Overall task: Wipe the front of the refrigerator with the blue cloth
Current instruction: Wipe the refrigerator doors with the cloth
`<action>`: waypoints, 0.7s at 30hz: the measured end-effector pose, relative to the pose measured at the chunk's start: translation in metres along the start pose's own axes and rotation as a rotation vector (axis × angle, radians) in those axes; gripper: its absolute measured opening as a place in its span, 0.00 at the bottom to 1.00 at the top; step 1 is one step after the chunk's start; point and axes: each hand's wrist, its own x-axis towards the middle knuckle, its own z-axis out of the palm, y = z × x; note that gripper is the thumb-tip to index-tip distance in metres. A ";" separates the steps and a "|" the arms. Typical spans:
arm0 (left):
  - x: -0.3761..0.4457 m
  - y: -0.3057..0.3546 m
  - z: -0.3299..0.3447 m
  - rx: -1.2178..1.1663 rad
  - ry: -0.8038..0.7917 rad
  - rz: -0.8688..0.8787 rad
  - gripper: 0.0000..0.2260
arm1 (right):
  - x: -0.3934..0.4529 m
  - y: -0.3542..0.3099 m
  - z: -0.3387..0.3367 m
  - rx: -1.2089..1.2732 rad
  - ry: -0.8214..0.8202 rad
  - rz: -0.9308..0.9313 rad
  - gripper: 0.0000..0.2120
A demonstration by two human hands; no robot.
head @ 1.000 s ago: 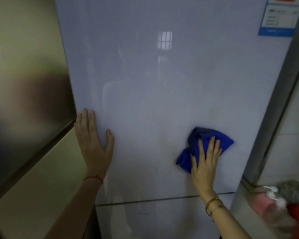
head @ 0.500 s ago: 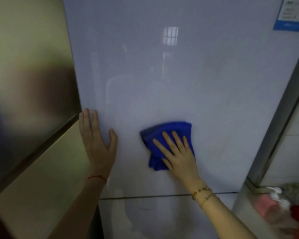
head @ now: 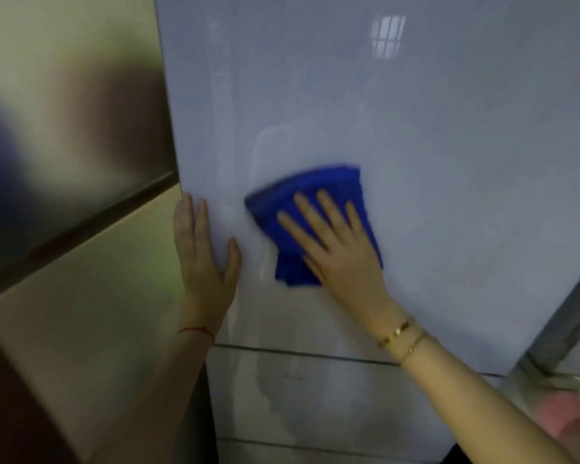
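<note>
The pale glossy refrigerator door point(head: 399, 128) fills most of the view. A crumpled blue cloth point(head: 302, 199) lies flat against it at mid height. My right hand point(head: 335, 249) presses on the cloth with fingers spread, pointing up and left. Flat on the door's left edge rests my left hand point(head: 205, 256), fingers together and thumb out, holding nothing. A small gap of door separates the two hands. A horizontal seam point(head: 298, 354) divides the upper door from a lower one below the hands.
The fridge's steel side panel point(head: 81, 145) runs along the left. A grey frame point(head: 563, 326) borders the door on the right, with blurred pink and white items point(head: 570, 416) at the lower right corner.
My right hand has swept the cloth leftward across the door, from near the right side to close beside my left hand. The left hand stayed in place.
</note>
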 end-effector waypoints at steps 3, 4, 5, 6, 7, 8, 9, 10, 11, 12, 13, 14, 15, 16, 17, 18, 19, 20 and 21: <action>-0.037 -0.005 0.001 0.039 -0.032 -0.013 0.28 | -0.081 -0.026 0.028 0.002 -0.051 -0.042 0.25; -0.053 -0.008 0.002 0.051 -0.039 -0.023 0.28 | -0.099 -0.030 0.032 0.046 -0.058 -0.029 0.24; -0.072 -0.011 0.002 0.061 -0.041 -0.029 0.28 | -0.111 -0.032 0.033 0.123 -0.066 -0.005 0.23; -0.092 -0.015 0.002 0.063 -0.040 -0.037 0.27 | -0.119 -0.035 0.032 0.236 -0.063 0.036 0.22; -0.113 -0.020 0.003 0.050 -0.034 -0.052 0.26 | -0.125 -0.038 0.030 0.361 -0.045 0.085 0.21; -0.134 -0.025 0.003 0.024 -0.025 -0.073 0.26 | -0.129 -0.044 0.028 0.463 -0.013 0.130 0.20; -0.156 -0.031 0.003 -0.004 -0.015 -0.096 0.25 | -0.135 -0.053 0.027 0.516 0.020 0.155 0.20; -0.179 -0.038 0.004 -0.024 -0.010 -0.116 0.25 | -0.142 -0.063 0.029 0.512 0.042 0.155 0.20; -0.201 -0.045 0.006 -0.033 -0.010 -0.131 0.24 | -0.150 -0.076 0.033 0.466 0.050 0.135 0.20; -0.222 -0.054 0.008 -0.032 -0.015 -0.139 0.24 | -0.160 -0.091 0.041 0.394 0.045 0.102 0.20; -0.242 -0.062 0.011 -0.027 -0.019 -0.145 0.25 | -0.173 -0.108 0.053 0.316 0.033 0.069 0.20; -0.261 -0.071 0.014 -0.018 -0.020 -0.143 0.25 | -0.188 -0.126 0.069 0.242 0.014 0.048 0.21; -0.278 -0.080 0.018 -0.007 -0.017 -0.132 0.25 | -0.205 -0.143 0.087 0.166 -0.012 0.042 0.23; -0.295 -0.088 0.022 0.004 -0.012 -0.113 0.26 | -0.224 -0.158 0.106 0.088 -0.033 0.047 0.26; -0.310 -0.097 0.027 0.012 -0.006 -0.093 0.26 | -0.243 -0.172 0.124 0.018 -0.048 0.058 0.29; -0.325 -0.104 0.033 0.010 0.001 -0.075 0.26 | -0.263 -0.184 0.140 -0.031 -0.053 0.071 0.31; -0.338 -0.111 0.038 0.000 0.010 -0.060 0.27 | -0.282 -0.193 0.153 -0.059 -0.048 0.084 0.31; -0.349 -0.116 0.043 -0.014 0.023 -0.048 0.27 | -0.301 -0.201 0.164 -0.074 -0.039 0.092 0.31; -0.359 -0.121 0.048 -0.030 0.041 -0.040 0.27 | -0.318 -0.209 0.172 -0.083 -0.034 0.096 0.30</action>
